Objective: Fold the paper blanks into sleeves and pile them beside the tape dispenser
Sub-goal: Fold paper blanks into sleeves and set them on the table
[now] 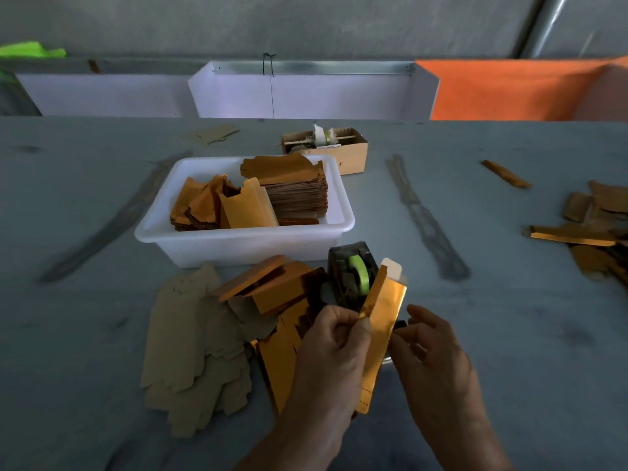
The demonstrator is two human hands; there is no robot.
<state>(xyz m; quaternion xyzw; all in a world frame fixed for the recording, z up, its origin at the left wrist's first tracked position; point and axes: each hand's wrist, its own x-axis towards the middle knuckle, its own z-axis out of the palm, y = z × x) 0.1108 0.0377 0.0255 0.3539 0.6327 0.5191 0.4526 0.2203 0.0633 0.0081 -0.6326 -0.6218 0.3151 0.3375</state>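
The left hand (334, 345) pinches a gold sleeve (379, 334) and holds it up. The right hand (430, 351) touches its other edge with bent fingers. Flat blanks (193, 348) lie on the table (509, 334) to the left. Just behind sits the tape dispenser (351, 275), then a white tub (244, 239) of more blanks.

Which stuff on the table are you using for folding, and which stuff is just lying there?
Used for the job:
gold blank, pinched by the left hand
right hand, beside it
tape dispenser
folded gold sleeves
flat brown blanks
white tub of blanks

Just lying about:
cardboard box
orange cloth
scrap strip
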